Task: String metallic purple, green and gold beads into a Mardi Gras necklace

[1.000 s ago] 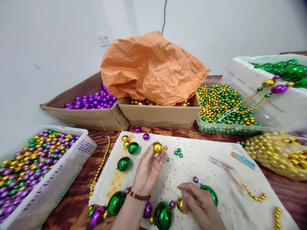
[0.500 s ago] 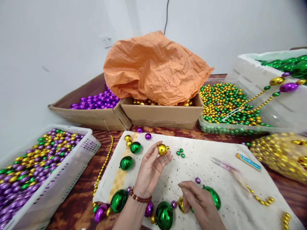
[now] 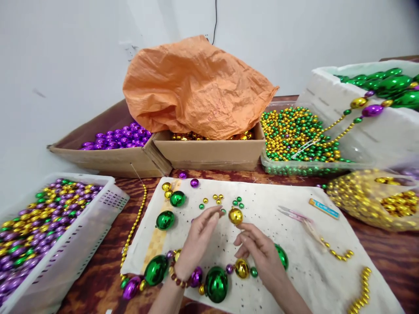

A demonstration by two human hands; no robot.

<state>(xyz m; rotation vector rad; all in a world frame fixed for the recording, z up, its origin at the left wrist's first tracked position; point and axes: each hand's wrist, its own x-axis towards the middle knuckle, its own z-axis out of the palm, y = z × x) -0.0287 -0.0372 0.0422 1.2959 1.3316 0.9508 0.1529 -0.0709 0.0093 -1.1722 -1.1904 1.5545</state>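
My left hand (image 3: 201, 237), with a beaded bracelet at the wrist, reaches over the cloth. Its fingers are stretched out close together, and a small green bead (image 3: 223, 211) shows by the tips; whether they touch it I cannot tell. My right hand (image 3: 260, 250) has bent fingers, with the index fingertip at the lower edge of a shiny gold ball (image 3: 235, 216). What its other fingers pinch is hidden, and no needle shows. Below lies a strand with a large green ball (image 3: 216, 284), a gold ball (image 3: 242, 268) and purple beads.
White cloth (image 3: 281, 279) bears loose green balls (image 3: 165, 220), small beads, pink-handled scissors (image 3: 294, 214) and a blue-yellow packet (image 3: 324, 208). Around it stand a white basket (image 3: 108, 218), cardboard boxes (image 3: 209, 155), a clear bead tub (image 3: 294, 165) and a bag of gold beads (image 3: 356, 200).
My left hand has left the gold ball, which is now at my right fingertips. The needle seen before is out of sight. My right hand has moved up and the view has shifted right.
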